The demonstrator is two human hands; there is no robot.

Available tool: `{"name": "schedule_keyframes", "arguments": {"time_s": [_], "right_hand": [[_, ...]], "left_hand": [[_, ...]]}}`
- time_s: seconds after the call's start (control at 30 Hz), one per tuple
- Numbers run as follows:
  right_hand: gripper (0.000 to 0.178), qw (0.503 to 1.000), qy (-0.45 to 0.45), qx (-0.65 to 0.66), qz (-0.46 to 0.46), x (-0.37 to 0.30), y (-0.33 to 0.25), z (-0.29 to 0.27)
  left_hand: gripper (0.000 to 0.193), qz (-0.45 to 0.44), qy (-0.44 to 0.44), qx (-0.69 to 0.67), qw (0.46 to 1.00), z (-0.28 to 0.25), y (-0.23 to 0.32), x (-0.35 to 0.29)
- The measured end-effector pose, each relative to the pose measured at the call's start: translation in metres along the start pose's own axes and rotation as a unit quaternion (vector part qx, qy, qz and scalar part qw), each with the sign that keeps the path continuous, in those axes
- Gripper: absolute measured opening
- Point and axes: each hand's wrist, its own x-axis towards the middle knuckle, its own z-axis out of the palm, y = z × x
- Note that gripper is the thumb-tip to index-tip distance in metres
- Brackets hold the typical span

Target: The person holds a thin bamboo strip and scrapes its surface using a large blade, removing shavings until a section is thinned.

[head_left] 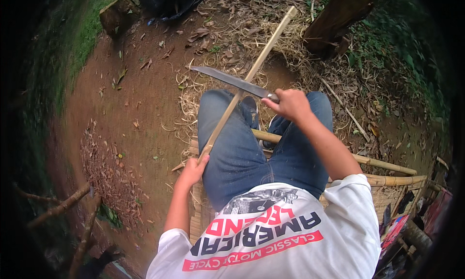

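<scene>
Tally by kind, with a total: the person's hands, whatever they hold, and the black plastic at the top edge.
Hands: 2 (left hand, right hand)
Knife: 1, in the right hand
Long pale strip: 1, in the left hand
Black plastic bundle: 1
Total: 5

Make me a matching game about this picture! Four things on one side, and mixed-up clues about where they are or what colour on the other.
Things:
1. Long knife
2. Bamboo strip
3. Jeans
4. Crumpled plastic

Clues:
A. Blue, on the person's legs
B. Black, at the top edge of the picture
C. Gripped by its handle in the right hand
D. Held near its lower end in the left hand

Right pairs: 1-C, 2-D, 3-A, 4-B
</scene>
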Motion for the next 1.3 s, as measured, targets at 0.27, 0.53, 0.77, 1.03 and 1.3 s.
{"name": "schedule_keyframes", "arguments": {"time_s": [0.27,0.53,0.77,1.03,1.3], "right_hand": [[0.073,0.991,-0.116,0.038,-0.052,-0.002,-0.058,0.005],[0.07,0.996,-0.03,-0.043,-0.074,0.015,0.002,0.009],[0.068,0.993,-0.01,-0.037,-0.116,0.019,0.019,0.012],[0.057,0.994,0.015,-0.042,-0.101,0.003,0.047,-0.006],[0.061,0.999,0.018,-0.023,-0.041,-0.013,0.02,-0.004]], "left_hand": [[0.059,-0.006,0.007,-0.012,1.0,0.001,-0.01,-0.007],[0.053,0.008,-0.005,-0.042,0.999,0.002,-0.015,-0.006],[0.049,0.032,0.02,-0.041,0.998,0.005,-0.019,-0.014],[0.051,0.063,0.025,-0.059,0.996,0.002,-0.012,-0.018],[0.054,0.008,-0.026,-0.03,0.999,-0.003,-0.006,-0.004]]}}
